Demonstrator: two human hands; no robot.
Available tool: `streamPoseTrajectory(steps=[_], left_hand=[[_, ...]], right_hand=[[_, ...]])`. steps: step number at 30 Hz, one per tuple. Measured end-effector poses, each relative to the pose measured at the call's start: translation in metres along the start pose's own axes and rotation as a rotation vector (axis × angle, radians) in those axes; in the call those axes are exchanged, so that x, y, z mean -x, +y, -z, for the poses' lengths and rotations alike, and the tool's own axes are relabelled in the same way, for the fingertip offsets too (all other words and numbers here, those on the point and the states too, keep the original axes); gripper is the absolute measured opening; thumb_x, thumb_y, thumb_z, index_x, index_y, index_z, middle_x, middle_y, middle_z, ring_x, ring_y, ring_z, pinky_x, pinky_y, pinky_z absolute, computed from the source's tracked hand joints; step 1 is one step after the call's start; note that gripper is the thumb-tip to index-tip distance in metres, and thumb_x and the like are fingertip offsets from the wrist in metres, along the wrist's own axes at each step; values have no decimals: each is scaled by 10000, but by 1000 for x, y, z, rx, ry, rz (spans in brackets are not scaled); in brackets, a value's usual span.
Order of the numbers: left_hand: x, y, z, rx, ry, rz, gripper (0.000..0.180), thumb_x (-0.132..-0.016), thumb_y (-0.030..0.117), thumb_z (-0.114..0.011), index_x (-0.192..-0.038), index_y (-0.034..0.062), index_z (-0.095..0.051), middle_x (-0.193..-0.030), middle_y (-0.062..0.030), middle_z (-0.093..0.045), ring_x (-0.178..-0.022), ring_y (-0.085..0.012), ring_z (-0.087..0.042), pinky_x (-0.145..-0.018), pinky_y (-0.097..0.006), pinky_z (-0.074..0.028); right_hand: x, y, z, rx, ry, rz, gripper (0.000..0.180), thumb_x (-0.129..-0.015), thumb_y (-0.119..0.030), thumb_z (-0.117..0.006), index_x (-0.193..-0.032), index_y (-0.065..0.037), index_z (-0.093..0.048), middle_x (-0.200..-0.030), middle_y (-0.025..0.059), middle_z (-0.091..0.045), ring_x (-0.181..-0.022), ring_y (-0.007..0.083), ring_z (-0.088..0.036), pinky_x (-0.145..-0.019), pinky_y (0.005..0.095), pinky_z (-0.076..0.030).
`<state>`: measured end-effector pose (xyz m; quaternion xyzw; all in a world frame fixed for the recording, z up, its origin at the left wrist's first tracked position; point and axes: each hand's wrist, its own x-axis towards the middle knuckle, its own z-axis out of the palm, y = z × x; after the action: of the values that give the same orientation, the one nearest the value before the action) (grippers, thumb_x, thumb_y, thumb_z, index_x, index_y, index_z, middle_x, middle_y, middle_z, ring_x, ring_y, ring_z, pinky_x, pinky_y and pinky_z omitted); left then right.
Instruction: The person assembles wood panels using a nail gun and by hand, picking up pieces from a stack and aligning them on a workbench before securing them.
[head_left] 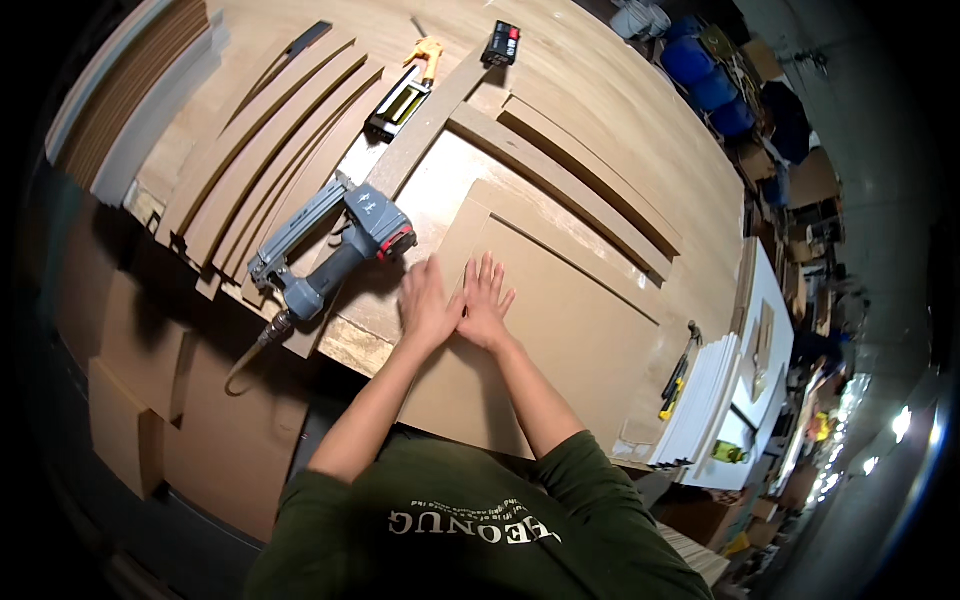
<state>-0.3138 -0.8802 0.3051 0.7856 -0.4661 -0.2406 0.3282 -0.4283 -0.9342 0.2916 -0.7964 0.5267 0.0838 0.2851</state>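
A flat brown board [560,345] lies at the table's near edge in front of me. My right hand [485,305] rests palm down on it, fingers spread. Beside it, my left hand [428,308] is at the board's left edge, its thumb close to my right hand; its fingers look stretched out but slightly blurred. Neither hand appears to hold anything. A narrow brown strip [575,268] lies along the board's far side. Just left of my left hand sits a grey nail gun [345,240], its hose hanging over the table edge.
Several curved brown strips [255,170] lie at the left. Beyond the board are long wooden bars [560,190], a black battery-like block [501,44], a yellow-handled tool [427,58] and a black-and-yellow case [398,105]. A hammer [683,365] and stacked white panels [700,400] are at right.
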Motion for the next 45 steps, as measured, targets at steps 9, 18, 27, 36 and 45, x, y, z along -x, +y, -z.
streamPoseTrajectory(steps=[9,18,27,36,45], left_hand=[[-97,43,-33,-169,168,63,634,-733,297,-760,-1267,52,-523,-1158,-159,-504,-1111,-346,-467,-948,-470,-400],[-97,40,-39,-175,258,-59,553,-721,255,-767,-1192,37,-574,-1068,-163,-536,-1039,-358,-507,-913,-453,-426],[-102,38,-39,-191,215,-67,579,-723,286,-753,-1190,7,-555,-1115,-176,-535,-1040,-362,-504,-903,-468,-428],[-109,41,-41,-262,225,-74,557,-734,322,-737,-1158,6,-563,-1081,-174,-538,-1012,-358,-508,-874,-473,-430],[-107,39,-40,-227,255,-134,538,-720,286,-760,-1141,7,-573,-1050,-173,-543,-981,-358,-519,-851,-468,-443]], right_hand=[[12,-21,20,-53,-73,-15,1108,-641,-269,-699,-1528,-43,-75,-1596,145,154,-1455,391,165,-1068,706,75],[20,-24,37,-83,-79,-20,1001,-675,-304,-700,-1501,-14,-215,-1607,140,96,-1471,364,121,-1118,666,17],[18,-22,35,-75,-68,-10,876,-682,-327,-705,-1416,15,-370,-1604,151,91,-1471,367,113,-1115,678,-14],[18,-23,37,-123,-59,2,939,-656,-291,-710,-1452,1,-305,-1603,154,82,-1471,374,99,-1115,676,-13],[19,-22,40,-121,-62,1,1037,-670,-331,-724,-1511,-37,-192,-1605,145,81,-1473,363,101,-1114,677,2]])
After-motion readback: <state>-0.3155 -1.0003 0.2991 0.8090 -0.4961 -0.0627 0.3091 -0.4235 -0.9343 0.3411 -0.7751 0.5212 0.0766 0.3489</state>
